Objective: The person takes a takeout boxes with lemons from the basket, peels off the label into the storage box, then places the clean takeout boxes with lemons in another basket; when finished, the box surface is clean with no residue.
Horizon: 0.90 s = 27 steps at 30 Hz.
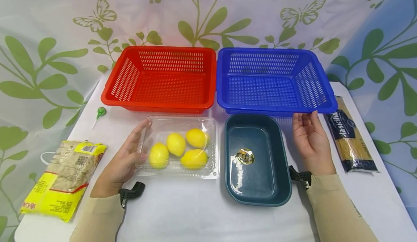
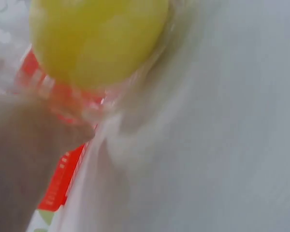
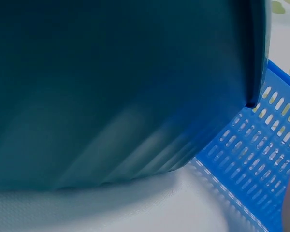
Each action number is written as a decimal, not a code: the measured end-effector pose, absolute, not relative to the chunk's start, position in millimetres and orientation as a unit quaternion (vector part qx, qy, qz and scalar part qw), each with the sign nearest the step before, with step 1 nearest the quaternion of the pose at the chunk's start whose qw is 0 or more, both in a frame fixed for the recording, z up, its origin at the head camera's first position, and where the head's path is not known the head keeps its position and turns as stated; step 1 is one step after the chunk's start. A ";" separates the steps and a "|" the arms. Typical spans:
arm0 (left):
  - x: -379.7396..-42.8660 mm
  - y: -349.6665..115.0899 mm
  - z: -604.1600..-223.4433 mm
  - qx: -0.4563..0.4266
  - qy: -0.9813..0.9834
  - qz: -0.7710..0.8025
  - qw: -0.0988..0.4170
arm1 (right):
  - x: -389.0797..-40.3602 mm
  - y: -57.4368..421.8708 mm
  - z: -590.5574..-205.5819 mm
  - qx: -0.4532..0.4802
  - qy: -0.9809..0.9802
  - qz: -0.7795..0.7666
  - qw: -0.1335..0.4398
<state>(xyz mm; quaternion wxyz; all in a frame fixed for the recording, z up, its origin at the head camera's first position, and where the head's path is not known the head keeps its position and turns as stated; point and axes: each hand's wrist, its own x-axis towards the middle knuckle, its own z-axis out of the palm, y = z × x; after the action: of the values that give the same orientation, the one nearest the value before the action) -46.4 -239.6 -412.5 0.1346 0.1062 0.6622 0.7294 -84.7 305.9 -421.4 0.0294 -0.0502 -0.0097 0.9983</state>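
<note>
My left hand (image 1: 125,158) grips the left side of a clear plastic clamshell box (image 1: 182,124), thumb at the front and fingers spread along its side. Several yellow lemons (image 1: 176,144) lie inside; one lemon (image 2: 99,38) looms large in the left wrist view. Palm up, my right hand (image 1: 311,140) has its loosely extended fingers at the front rim of the blue basket (image 1: 277,109), near its right corner. Left of that hand lies a dark teal rectangular dish (image 1: 254,176) with a gold and black sticker. Its side wall (image 3: 111,106) fills much of the right wrist view.
A red basket (image 1: 159,108) stands left of the blue one. A pack of spaghetti (image 1: 350,137) lies at the right edge. On the left are a green lollipop (image 1: 101,111) and a yellow and clear food bag (image 1: 65,178). A printed cloth (image 1: 228,3) hangs behind the white table (image 1: 182,213).
</note>
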 end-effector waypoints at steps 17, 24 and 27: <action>-38.3 -224.4 -408.7 0.033 0.511 0.855 0.086 | -84.0 306.1 -421.8 -0.054 -0.017 0.998 0.034; -35.7 -228.0 -405.3 0.006 0.499 0.863 0.082 | -83.6 305.5 -421.4 -0.055 -0.021 0.998 0.036; -33.1 -230.7 -402.9 -0.005 0.498 0.864 0.073 | -84.0 305.2 -421.8 -0.056 -0.021 0.998 0.037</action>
<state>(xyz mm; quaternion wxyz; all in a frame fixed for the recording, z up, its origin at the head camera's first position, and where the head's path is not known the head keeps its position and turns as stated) -33.1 -230.7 -402.9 0.0727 -0.0053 0.4984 0.8639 -84.0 305.2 -421.8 0.0370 -0.0561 -0.0214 0.9975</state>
